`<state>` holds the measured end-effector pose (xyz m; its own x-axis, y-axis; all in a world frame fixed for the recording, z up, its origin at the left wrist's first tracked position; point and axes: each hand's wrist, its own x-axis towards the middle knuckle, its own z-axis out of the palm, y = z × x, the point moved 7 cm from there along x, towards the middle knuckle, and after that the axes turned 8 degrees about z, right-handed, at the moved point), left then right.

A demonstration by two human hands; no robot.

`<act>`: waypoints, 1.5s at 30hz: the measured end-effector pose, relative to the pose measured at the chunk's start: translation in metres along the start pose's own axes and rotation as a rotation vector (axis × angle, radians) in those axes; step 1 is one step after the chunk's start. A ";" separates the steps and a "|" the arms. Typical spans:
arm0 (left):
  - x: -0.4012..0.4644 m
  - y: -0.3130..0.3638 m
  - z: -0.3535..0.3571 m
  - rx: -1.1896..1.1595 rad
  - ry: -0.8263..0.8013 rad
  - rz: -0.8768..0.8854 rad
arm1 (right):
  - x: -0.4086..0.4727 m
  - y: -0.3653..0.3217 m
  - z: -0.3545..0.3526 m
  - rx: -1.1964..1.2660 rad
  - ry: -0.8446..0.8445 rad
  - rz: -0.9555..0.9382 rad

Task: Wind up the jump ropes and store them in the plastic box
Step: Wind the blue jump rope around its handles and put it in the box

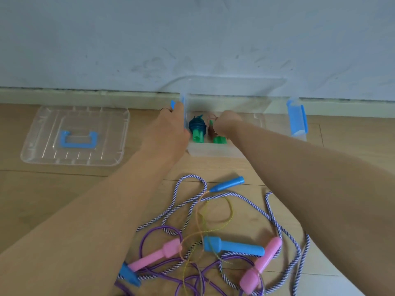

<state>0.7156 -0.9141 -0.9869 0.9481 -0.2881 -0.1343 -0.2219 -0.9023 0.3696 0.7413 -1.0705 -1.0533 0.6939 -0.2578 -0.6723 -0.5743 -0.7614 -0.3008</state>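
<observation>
Clear plastic lid [74, 135] sits left on the wooden floor [64, 189]. Left hand [171, 124] grips the clear plastic box [213, 151] wall, right hand [226, 122] pinches a brown wound rope [211, 130] inside; tangled jump ropes [213, 242] lie nearer.

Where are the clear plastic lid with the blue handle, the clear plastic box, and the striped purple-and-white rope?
Clear plastic lid with blue handle [42, 146]: head view, on its ribbed flat panel.
Clear plastic box [213, 151]: head view, on its near wall.
Striped purple-and-white rope [177, 190]: head view, on its upper loop.
</observation>
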 end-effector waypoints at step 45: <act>-0.159 0.097 -0.042 -0.517 -0.595 0.045 | -0.281 0.044 -0.022 -0.411 0.288 -0.642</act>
<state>0.5533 -0.9428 -0.8910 0.6275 -0.5756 -0.5244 0.0151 -0.6644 0.7473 0.5304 -1.0449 -0.8632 0.9503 0.2032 -0.2361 0.1401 -0.9558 -0.2585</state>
